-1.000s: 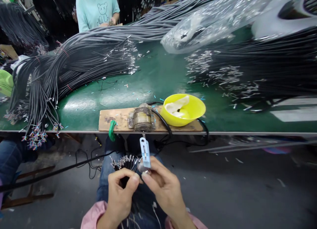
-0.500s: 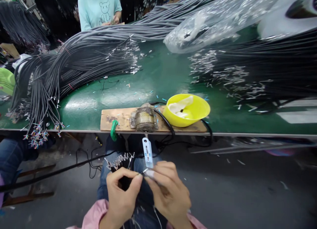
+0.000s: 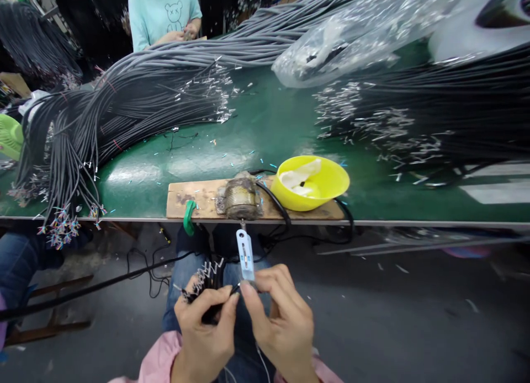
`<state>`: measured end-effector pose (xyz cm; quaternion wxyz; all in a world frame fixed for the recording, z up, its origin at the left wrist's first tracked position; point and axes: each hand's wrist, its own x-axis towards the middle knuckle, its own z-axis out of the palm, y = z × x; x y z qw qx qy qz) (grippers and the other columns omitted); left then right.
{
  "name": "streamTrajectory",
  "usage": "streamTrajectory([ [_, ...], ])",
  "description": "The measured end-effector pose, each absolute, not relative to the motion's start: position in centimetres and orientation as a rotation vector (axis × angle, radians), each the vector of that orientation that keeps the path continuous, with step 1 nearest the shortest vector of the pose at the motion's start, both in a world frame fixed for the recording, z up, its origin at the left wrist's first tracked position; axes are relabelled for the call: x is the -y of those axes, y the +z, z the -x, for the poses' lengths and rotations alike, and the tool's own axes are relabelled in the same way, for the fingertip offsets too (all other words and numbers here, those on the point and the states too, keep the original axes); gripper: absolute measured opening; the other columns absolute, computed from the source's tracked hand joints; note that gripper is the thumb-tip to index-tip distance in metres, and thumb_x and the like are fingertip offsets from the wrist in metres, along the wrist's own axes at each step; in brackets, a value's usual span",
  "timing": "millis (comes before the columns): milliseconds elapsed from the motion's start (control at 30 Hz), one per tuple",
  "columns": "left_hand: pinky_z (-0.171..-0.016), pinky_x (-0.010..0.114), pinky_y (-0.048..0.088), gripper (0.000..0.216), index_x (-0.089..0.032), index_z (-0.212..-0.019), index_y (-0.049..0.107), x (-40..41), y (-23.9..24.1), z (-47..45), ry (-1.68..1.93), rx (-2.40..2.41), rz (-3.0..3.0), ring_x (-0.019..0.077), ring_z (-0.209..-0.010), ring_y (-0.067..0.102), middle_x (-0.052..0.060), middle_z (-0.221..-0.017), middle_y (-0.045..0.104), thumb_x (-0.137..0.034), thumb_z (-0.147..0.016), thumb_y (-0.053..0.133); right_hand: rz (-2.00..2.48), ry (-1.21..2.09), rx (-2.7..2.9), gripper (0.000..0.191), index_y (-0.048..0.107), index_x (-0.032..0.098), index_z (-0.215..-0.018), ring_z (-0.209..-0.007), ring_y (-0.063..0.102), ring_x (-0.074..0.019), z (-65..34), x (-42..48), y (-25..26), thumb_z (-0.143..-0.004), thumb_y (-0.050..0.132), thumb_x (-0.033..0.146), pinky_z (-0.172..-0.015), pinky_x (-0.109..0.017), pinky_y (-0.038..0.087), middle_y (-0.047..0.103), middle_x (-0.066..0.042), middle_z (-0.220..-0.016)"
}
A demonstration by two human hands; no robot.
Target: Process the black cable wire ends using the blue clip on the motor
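Note:
My left hand [image 3: 207,322] is closed around a bunch of black cables [image 3: 202,297] with bare silvery ends. Between its thumb and forefinger one cable sticks out toward the right. A light blue clothes peg [image 3: 245,253] hangs from the shaft of a small motor [image 3: 241,198] and points down at my hands. My right hand [image 3: 279,317] has its thumb and fingers pinched at the peg's lower end, beside the tip of that cable. My right fingertips partly hide where cable and peg meet.
The motor sits on a wooden board [image 3: 178,201] at the table's front edge, with a green clamp [image 3: 189,217] on the left. A yellow bowl [image 3: 306,201] stands on the right. Grey cables [image 3: 136,96] and black cables [image 3: 464,107] cover the green table [image 3: 273,123]. A person [image 3: 163,13] is across from me.
My right fingers have moved from the cable tip up against the lower end of the peg. My left hand has tilted slightly, still holding the cables.

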<state>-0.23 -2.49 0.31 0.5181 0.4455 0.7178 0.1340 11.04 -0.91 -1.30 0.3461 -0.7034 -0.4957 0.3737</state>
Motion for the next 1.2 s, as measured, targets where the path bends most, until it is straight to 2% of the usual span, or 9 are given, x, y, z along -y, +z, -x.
streamTrajectory([
  [133, -0.077, 0.032, 0.049, 0.012, -0.021, -0.07, 0.07, 2.1, 0.5, 0.2, 0.277, -1.75, -1.012, 0.0176, -0.068, 0.068, 0.002, -0.074, 0.072, -0.025, -0.077, 0.06, 1.768, 0.96, 1.301, 0.015, 0.051, 0.014, -0.061, -0.063, 0.044, -0.0078, -11.5, 1.5, -1.7, -0.074, 0.058, 0.01, -0.061, -0.019, 0.037, 0.049, 0.0, -0.06],
  [367, -0.081, 0.032, 0.047, 0.013, -0.02, -0.072, 0.071, 2.0, 0.6, 0.3, 0.269, -1.721, -0.935, 0.0183, -0.072, 0.067, 0.003, -0.077, 0.072, -0.026, -0.077, 0.061, 1.752, 1.333, 1.016, 0.02, 0.062, 0.014, -0.072, -0.067, 0.054, -0.0111, -12.2, 1.2, -1.9, -0.079, 0.057, 0.031, -0.059, -0.019, 0.042, 0.059, -0.005, -0.069],
  [533, -0.065, 0.026, 0.047, 0.014, -0.015, -0.069, 0.069, 1.5, 0.0, 0.5, 0.288, -1.595, -0.864, 0.0148, -0.062, 0.063, 0.004, -0.066, 0.069, -0.021, -0.076, 0.059, 1.65, 1.6, 0.719, 0.028, 0.055, 0.014, -0.062, -0.062, 0.049, -0.009, -11.7, 1.5, -1.9, -0.079, 0.057, 0.035, -0.057, -0.018, 0.04, 0.052, -0.003, -0.064],
  [667, -0.062, 0.023, 0.046, 0.017, -0.013, -0.068, 0.069, 0.6, -0.3, 1.0, 0.325, -1.452, -0.838, 0.0138, -0.063, 0.061, 0.004, -0.066, 0.069, -0.027, -0.075, 0.063, 1.334, 2.005, 0.127, 0.041, 0.055, 0.014, -0.065, -0.053, 0.04, -0.0071, -11.7, 1.2, -2.1, -0.066, 0.066, 0.054, -0.049, -0.017, 0.034, 0.046, -0.001, -0.058],
  [767, -0.066, 0.024, 0.045, 0.017, -0.013, -0.067, 0.069, 0.3, -0.2, 1.1, 0.35, -1.459, -0.847, 0.0135, -0.063, 0.061, 0.004, -0.067, 0.069, -0.029, -0.073, 0.066, 1.228, 2.165, -0.055, 0.041, 0.053, 0.012, -0.058, -0.05, 0.035, -0.0048, -12.2, 0.3, -2.2, -0.058, 0.072, 0.048, -0.048, -0.016, 0.031, 0.043, 0.0, -0.053],
  [867, -0.06, 0.023, 0.044, 0.016, -0.013, -0.065, 0.068, 0.2, 0.0, 1.1, 0.366, -1.492, -0.857, 0.0126, -0.058, 0.059, 0.004, -0.061, 0.066, -0.027, -0.073, 0.066, 1.322, 2.181, -0.019, 0.04, 0.051, 0.011, -0.055, -0.05, 0.035, -0.0042, -12.7, -0.8, -2.8, -0.056, 0.075, 0.043, -0.05, -0.016, 0.032, 0.042, 0.002, -0.05],
  [933, -0.057, 0.023, 0.043, 0.014, -0.014, -0.064, 0.068, 0.1, 0.3, 1.2, 0.375, -1.53, -0.87, 0.0123, -0.056, 0.058, 0.003, -0.058, 0.064, -0.025, -0.072, 0.067, 1.465, 2.077, 0.035, 0.042, 0.052, 0.011, -0.057, -0.052, 0.038, -0.0051, -12.9, -1.7, -3.4, -0.056, 0.075, 0.046, -0.051, -0.017, 0.034, 0.045, 0.001, -0.053],
  [1067, -0.064, 0.025, 0.045, 0.008, -0.017, -0.063, 0.068, 0.1, 0.7, 1.4, 0.41, -1.617, -0.899, 0.0138, -0.058, 0.062, 0.002, -0.062, 0.068, -0.023, -0.068, 0.069, 1.643, 1.86, 0.175, 0.054, 0.049, 0.011, -0.054, -0.052, 0.036, -0.0046, -12.6, -3.4, -3.9, -0.06, 0.065, 0.063, -0.048, -0.016, 0.031, 0.044, 0.0, -0.053],
  [1200, -0.064, 0.027, 0.045, 0.01, -0.018, -0.064, 0.068, -0.1, 0.7, 1.1, 0.46, -1.672, -0.916, 0.0154, -0.059, 0.063, 0.002, -0.063, 0.069, -0.026, -0.069, 0.068, 1.505, 1.934, 0.153, 0.056, 0.054, 0.011, -0.055, -0.05, 0.039, -0.0055, -11.7, -4.4, -3.7, -0.059, 0.064, 0.066, -0.045, -0.017, 0.033, 0.048, -0.001, -0.051],
])
